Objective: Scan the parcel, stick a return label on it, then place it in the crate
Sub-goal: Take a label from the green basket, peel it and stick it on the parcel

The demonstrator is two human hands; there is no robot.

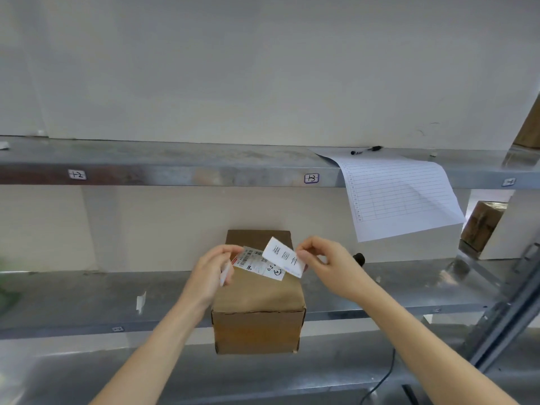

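A brown cardboard parcel [257, 299] stands on the metal shelf [87, 299], its front overhanging the edge. A printed shipping label [257, 263] lies on its top. My right hand [324, 261] pinches a small white return label [285, 257] and holds it tilted just above the parcel's top, over the shipping label. My left hand [211, 273] rests at the parcel's left top edge, its fingers curled round a strip of white backing paper [225, 273]. No crate is in view.
A lined paper sheet [400, 197] hangs from the upper shelf [175, 168], with a black pen [366, 149] on it. Another brown box [482, 223] sits at the right. A black knob-like object [359, 258] and a cable [382, 375] lie behind my right arm. A paper scrap [141, 301] lies left.
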